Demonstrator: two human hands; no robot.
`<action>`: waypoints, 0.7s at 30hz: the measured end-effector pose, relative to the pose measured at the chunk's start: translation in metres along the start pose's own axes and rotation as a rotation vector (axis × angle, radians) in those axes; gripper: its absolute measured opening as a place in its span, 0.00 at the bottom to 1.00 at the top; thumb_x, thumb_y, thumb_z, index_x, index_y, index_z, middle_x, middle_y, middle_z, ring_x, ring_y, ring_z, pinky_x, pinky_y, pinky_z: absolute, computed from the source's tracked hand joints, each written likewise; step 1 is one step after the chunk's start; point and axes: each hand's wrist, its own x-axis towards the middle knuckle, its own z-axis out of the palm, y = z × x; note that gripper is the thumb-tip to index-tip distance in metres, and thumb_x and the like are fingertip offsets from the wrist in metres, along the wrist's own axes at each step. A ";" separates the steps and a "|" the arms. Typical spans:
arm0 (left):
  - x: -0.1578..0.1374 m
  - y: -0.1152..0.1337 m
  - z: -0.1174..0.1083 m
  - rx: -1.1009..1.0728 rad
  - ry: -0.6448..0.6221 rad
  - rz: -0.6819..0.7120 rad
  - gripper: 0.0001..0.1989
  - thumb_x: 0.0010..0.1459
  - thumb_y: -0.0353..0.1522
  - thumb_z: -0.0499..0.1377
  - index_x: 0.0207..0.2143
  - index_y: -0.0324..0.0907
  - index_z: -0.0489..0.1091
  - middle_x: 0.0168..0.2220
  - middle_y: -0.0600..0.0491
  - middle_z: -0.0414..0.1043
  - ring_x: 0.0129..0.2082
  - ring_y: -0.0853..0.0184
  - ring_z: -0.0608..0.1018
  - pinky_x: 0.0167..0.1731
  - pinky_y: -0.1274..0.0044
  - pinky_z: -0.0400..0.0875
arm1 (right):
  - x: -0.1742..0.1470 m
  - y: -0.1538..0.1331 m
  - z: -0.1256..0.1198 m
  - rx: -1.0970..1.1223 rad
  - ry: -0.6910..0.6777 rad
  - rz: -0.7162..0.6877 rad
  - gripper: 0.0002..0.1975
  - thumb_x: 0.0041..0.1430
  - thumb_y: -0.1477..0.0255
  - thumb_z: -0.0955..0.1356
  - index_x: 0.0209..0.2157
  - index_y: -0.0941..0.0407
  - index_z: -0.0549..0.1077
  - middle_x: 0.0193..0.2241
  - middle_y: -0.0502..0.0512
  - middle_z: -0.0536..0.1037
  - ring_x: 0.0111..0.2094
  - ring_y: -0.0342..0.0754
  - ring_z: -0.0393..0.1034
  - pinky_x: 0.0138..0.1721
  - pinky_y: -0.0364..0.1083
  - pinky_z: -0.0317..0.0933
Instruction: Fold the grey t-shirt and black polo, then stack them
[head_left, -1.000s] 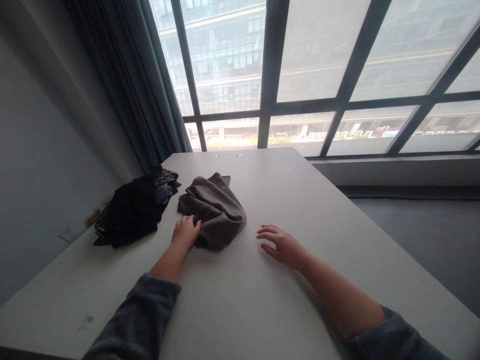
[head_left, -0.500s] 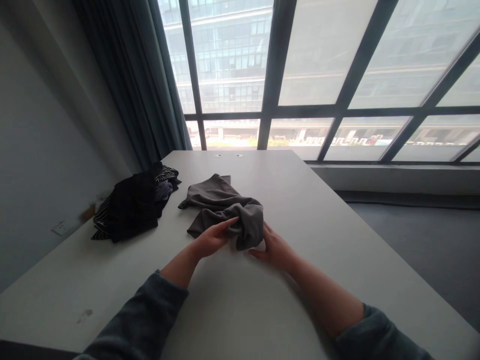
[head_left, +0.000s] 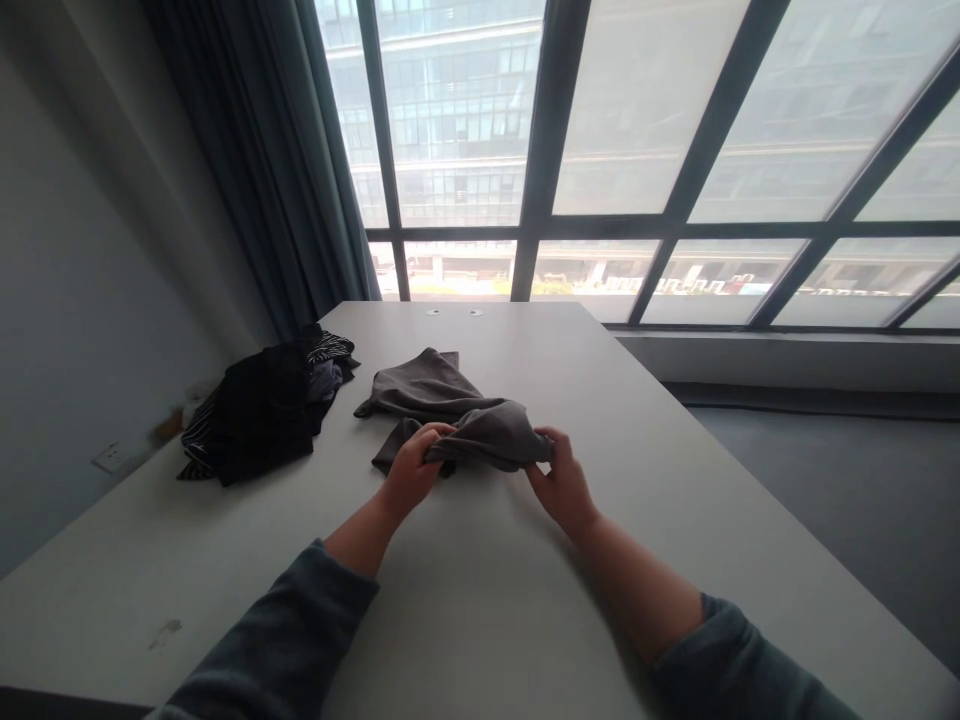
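A crumpled dark grey garment (head_left: pixel 480 425) lies across the middle of the white table (head_left: pixel 465 600). Its exact kind does not show. My left hand (head_left: pixel 415 468) grips the near edge at the left, fingers and thumb closed on the cloth. At the right end, my right hand (head_left: pixel 559 480) pinches the fabric. Between the two hands the near edge is stretched and looks slightly raised. The garment's far part rests loosely folded on the tabletop.
To the left sits a pile of dark clothes (head_left: pixel 262 415), black with some striped and purplish cloth. A wall with a socket (head_left: pixel 111 458) flanks the table's left side. A curtain (head_left: pixel 270 180) and large windows stand beyond the far edge.
My hands have moved apart, the right one rightward and the left one leftward. Both have closed on the cloth, and its bunched near end is now stretched between them.
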 end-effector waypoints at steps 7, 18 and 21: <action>0.002 0.001 -0.018 -0.238 -0.500 -0.372 0.23 0.59 0.52 0.66 0.39 0.44 0.65 0.29 0.60 0.63 0.27 0.71 0.65 0.28 0.79 0.61 | 0.008 0.006 -0.003 0.328 0.058 0.207 0.18 0.68 0.57 0.65 0.53 0.50 0.63 0.34 0.49 0.78 0.25 0.45 0.71 0.27 0.45 0.67; 0.004 0.015 -0.034 0.658 -0.504 -0.178 0.13 0.58 0.30 0.61 0.45 0.48 0.78 0.45 0.51 0.81 0.41 0.58 0.81 0.41 0.73 0.71 | 0.024 0.005 -0.043 -0.110 -0.109 0.068 0.21 0.65 0.51 0.69 0.28 0.53 0.79 0.25 0.52 0.80 0.29 0.49 0.72 0.34 0.47 0.63; 0.006 0.009 -0.038 0.818 -0.143 -0.135 0.14 0.59 0.27 0.58 0.45 0.48 0.79 0.47 0.48 0.79 0.43 0.56 0.80 0.42 0.71 0.72 | 0.031 0.006 -0.061 -0.222 -0.276 -0.090 0.20 0.59 0.49 0.74 0.28 0.52 0.80 0.24 0.51 0.79 0.27 0.48 0.70 0.33 0.46 0.61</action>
